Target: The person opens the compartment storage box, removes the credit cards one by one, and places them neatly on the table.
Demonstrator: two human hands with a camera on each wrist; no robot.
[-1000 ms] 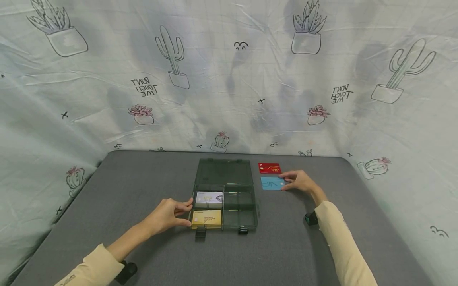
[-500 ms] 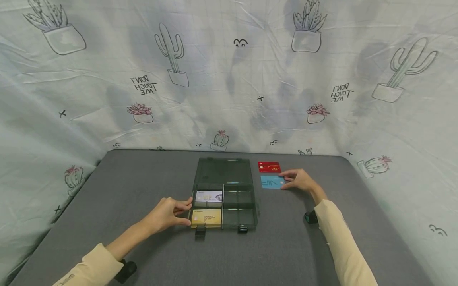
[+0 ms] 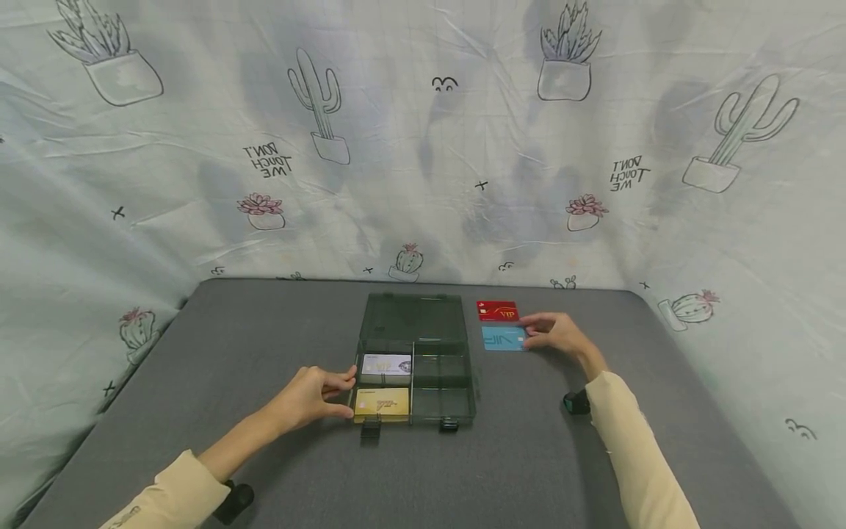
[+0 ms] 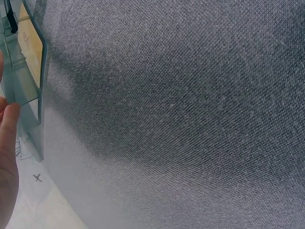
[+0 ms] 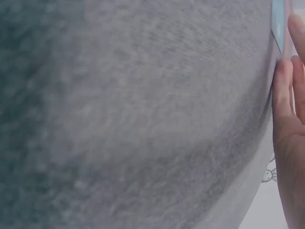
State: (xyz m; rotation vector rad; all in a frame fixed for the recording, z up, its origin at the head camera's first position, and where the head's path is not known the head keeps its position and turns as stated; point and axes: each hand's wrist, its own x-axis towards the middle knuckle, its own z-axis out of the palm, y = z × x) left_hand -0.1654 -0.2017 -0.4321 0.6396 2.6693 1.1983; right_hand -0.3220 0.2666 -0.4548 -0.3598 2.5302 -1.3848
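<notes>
A dark translucent green box (image 3: 444,403) lies with its lid (image 3: 416,317) folded back, its tray divided into compartments. In the two left ones sit a white-silver VIP card (image 3: 385,364) at the back and a gold card (image 3: 382,404) at the front. My left hand (image 3: 307,397) rests against the box's left side, thumb at the front corner and fingers farther back, spread apart. To the box's right, a blue VIP card (image 3: 502,339) lies in front of a red VIP card (image 3: 497,311). My right hand (image 3: 560,336) has its fingertips at the blue card's right edge, thumb and forefinger apart.
The grey cloth-covered table (image 3: 423,485) carries all of this. Two latches hang on the box's front, the left one (image 3: 371,429) lowered. A white curtain (image 3: 423,184) with cactus drawings rises behind the table and along both sides.
My right hand has shifted slightly right, its fingertips drawing back toward the blue card's right edge. Both cards outside the box and my left hand stay where they were.
</notes>
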